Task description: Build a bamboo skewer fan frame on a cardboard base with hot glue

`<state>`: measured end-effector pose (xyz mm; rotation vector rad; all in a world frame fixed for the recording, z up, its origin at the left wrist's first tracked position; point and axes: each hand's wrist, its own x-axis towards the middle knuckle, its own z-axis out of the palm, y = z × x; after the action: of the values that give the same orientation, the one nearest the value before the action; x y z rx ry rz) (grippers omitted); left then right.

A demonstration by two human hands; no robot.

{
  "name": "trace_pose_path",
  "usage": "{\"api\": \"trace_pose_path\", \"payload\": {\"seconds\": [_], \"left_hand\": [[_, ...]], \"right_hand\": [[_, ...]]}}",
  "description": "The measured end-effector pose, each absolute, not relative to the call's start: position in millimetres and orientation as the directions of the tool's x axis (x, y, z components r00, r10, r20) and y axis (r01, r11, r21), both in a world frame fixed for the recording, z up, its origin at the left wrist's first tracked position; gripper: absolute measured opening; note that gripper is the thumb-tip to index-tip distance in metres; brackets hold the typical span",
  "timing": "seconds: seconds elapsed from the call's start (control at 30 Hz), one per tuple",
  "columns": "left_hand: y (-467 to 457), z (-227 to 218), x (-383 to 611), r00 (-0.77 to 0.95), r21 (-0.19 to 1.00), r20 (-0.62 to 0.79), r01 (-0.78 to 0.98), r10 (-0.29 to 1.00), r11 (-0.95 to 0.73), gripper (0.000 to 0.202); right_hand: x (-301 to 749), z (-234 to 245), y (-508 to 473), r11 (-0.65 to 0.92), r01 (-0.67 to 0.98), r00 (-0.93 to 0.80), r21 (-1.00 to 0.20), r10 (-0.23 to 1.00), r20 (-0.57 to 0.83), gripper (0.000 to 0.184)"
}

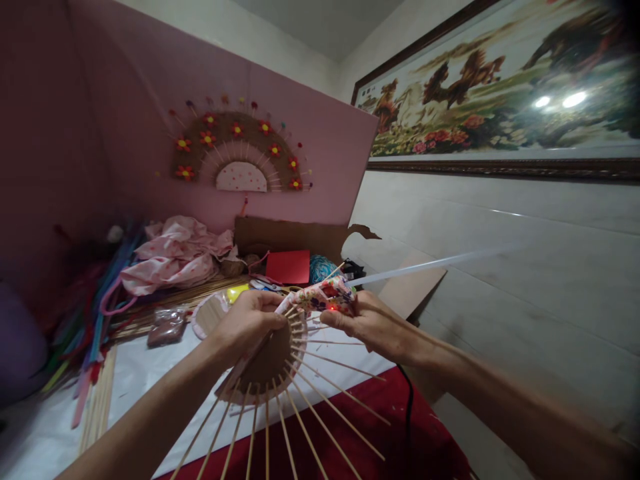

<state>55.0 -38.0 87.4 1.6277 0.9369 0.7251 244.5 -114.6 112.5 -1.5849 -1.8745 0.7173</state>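
Note:
My left hand [256, 315] grips the straight edge of a cardboard half-disc [267, 367] near its upper corner, fingers closed on it. The half-disc has a pale fabric rim, and thin wooden sticks [320, 407] fan out from its curved side. In my right hand [365, 323] is a hot glue gun [327, 293] wrapped in floral cloth, with a small red light lit. A long translucent glue stick [425, 267] juts out of its back to the right. The gun's front end is close to the half-disc's upper corner by my left fingers; whether it touches is hidden.
A finished fan with flowers [237, 130] is on the pink board [320, 147]. Behind my hands lie crumpled pink cloth [175, 257], a red card [289, 267], blue yarn [323, 268] and a brown packet [167, 327]. Pipe cleaners and sticks are at left; a black cord [410, 403] hangs at right.

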Motion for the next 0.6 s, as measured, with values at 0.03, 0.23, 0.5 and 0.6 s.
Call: {"api": "trace_pose_path", "payload": {"seconds": [0.03,0.23,0.5,0.6], "left_hand": [[-38.4,87.7,55.0,0.505,0.969,-0.003,0.214,0.863,-0.122,0.023],[-38.9,88.6,54.6,0.494,0.97,-0.007,0.213,0.869,-0.113,0.025],[-37.5,86.3,54.5,0.503,0.976,0.003,0.187,0.864,-0.112,0.027],[-37.5,86.3,54.4,0.499,0.977,0.003,0.185,0.867,-0.11,0.029]], "right_hand": [[244.8,112.3,-114.4,0.149,0.682,-0.13,-0.716,0.988,0.081,0.042],[245.8,112.8,-114.7,0.139,0.714,-0.118,-0.686,0.99,0.077,0.045],[246.3,112.6,-114.3,0.122,0.742,-0.101,-0.659,0.992,0.07,0.048],[247.7,112.7,-115.1,0.122,0.74,-0.1,-0.661,0.992,0.071,0.048]]}}
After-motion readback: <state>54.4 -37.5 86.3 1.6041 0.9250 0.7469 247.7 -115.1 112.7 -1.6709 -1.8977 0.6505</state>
